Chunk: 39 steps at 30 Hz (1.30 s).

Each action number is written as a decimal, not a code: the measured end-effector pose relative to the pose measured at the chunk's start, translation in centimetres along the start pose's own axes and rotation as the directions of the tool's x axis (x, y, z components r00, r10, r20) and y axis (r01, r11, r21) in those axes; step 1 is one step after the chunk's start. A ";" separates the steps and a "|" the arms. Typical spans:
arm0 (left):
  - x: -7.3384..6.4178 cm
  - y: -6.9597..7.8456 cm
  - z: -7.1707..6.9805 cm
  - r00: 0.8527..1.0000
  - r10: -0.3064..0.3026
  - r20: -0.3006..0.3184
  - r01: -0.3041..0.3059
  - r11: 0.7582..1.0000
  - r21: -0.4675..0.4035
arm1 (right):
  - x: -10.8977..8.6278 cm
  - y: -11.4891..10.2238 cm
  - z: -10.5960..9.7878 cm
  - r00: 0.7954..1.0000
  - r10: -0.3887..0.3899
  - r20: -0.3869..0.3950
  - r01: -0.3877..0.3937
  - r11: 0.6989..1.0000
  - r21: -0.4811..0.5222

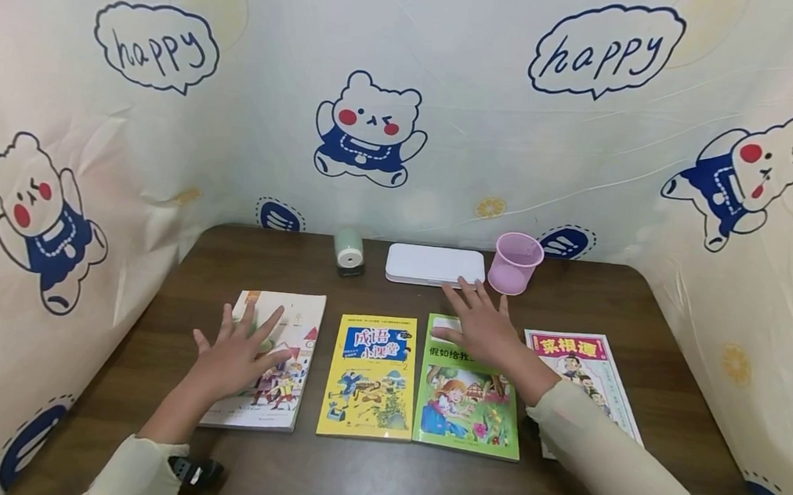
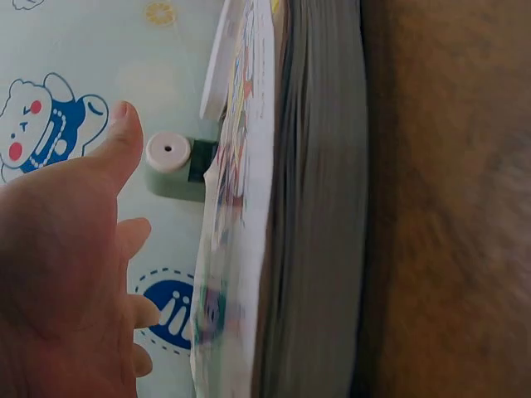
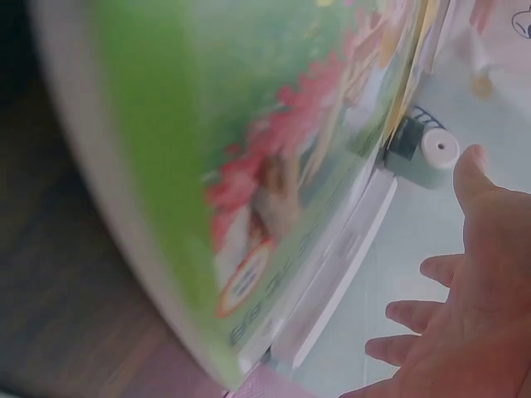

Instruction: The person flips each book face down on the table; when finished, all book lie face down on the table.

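A person's left hand [image 1: 238, 353], fingers spread, hovers over a white book [image 1: 287, 397] on a dark table [image 1: 361, 484]; the right hand [image 1: 486, 332], also splayed, hangs above a green book [image 1: 470, 415] beside a yellow book [image 1: 368, 379]. Wrist views alone reveal gaps under both palms — and, at left, thick page edges [image 2: 319, 199].

Head view bright — green book [image 3: 224, 141] blurred.

books [image 1: 368, 379], case [image 1: 430, 263], cup [image 1: 509, 276] on table [image 1: 362, 480]
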<state>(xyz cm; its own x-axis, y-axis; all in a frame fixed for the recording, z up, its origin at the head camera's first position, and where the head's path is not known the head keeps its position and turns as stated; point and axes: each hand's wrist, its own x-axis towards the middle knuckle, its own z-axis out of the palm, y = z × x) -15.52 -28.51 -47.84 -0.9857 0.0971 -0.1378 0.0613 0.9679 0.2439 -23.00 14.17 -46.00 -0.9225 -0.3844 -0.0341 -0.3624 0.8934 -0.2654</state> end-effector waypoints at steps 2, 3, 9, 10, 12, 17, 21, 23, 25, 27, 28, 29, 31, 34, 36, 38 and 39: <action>-0.4 -0.3 0.0 1.000 -0.006 0.005 0.006 1.000 -0.020 | 0.3 -0.4 0.0 1.000 -0.002 0.002 0.002 1.000 -0.002; -0.6 -0.4 0.0 1.000 -0.009 0.008 0.009 1.000 -0.026 | 0.4 -0.6 0.0 1.000 -0.003 0.003 0.003 1.000 -0.004; -1.6 -1.5 0.2 0.999 -0.028 0.026 0.030 0.998 -0.054 | 1.4 -1.4 0.4 1.000 -0.011 0.023 0.012 1.000 -0.010; -1.7 -1.7 0.2 0.999 -0.028 0.029 0.030 0.998 -0.062 | 1.6 -1.6 0.5 1.000 -0.015 0.026 0.015 1.000 -0.007; -2.2 -2.1 0.2 0.999 -0.030 0.037 0.033 0.996 -0.077 | 1.9 -2.0 0.7 0.999 -0.023 0.026 0.023 1.000 -0.001; -3.4 -2.9 0.1 0.997 -0.048 0.061 0.055 0.992 -0.117 | 2.6 -3.3 0.9 0.998 -0.053 0.037 0.053 0.999 -0.013; -4.2 -3.6 0.0 0.993 -0.076 0.087 0.088 0.987 -0.138 | 3.0 -4.3 1.1 0.997 -0.063 0.052 0.064 0.998 -0.009; -4.6 -3.9 0.0 0.991 -0.085 0.100 0.100 0.984 -0.149 | 3.2 -4.7 1.2 0.996 -0.069 0.055 0.070 0.998 -0.010; -5.0 -4.3 0.0 0.989 -0.087 0.117 0.105 0.981 -0.161 | 3.5 -5.1 1.4 0.995 -0.070 0.067 0.071 0.997 -0.025; -5.4 -4.7 0.1 0.988 -0.080 0.130 0.104 0.977 -0.185 | 3.8 -5.5 1.7 0.995 -0.073 0.072 0.075 0.997 -0.034; -5.6 -4.9 0.1 0.988 -0.074 0.134 0.100 0.975 -0.198 | 4.0 -5.7 1.8 0.995 -0.071 0.077 0.074 0.997 -0.039; -5.8 -5.0 0.1 0.988 -0.065 0.139 0.094 0.972 -0.214 | 4.1 -5.9 1.9 0.994 -0.071 0.081 0.074 0.996 -0.042; -6.1 -5.3 0.0 0.988 -0.050 0.147 0.085 0.967 -0.241 | 4.4 -6.3 2.1 0.994 -0.074 0.084 0.078 0.996 -0.039; -6.4 -5.8 -0.2 0.984 -0.039 0.172 0.089 0.953 -0.290 | 4.9 -7.0 2.3 0.992 -0.087 0.093 0.090 0.995 -0.033; -6.6 -6.2 -0.3 0.979 -0.045 0.201 0.111 0.937 -0.331 | 5.2 -7.4 2.4 0.990 -0.096 0.101 0.099 0.995 -0.022; -6.8 -6.7 -0.4 0.973 -0.044 0.227 0.128 0.921 -0.368 | 5.6 -7.8 2.6 0.988 -0.107 0.111 0.109 0.994 -0.018; -6.9 -6.9 -0.4 0.970 -0.040 0.238 0.132 0.913 -0.386 | 5.7 -8.1 2.6 0.987 -0.111 0.116 0.114 0.993 -0.018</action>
<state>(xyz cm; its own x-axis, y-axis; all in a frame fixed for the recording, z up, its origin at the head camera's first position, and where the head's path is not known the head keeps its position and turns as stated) -9.20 -35.97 -48.16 -0.9216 0.1107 -0.3720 -0.1352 0.8068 0.5751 -25.02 4.15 -46.61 -0.8551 -0.5053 -0.1162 -0.4672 0.8481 -0.2499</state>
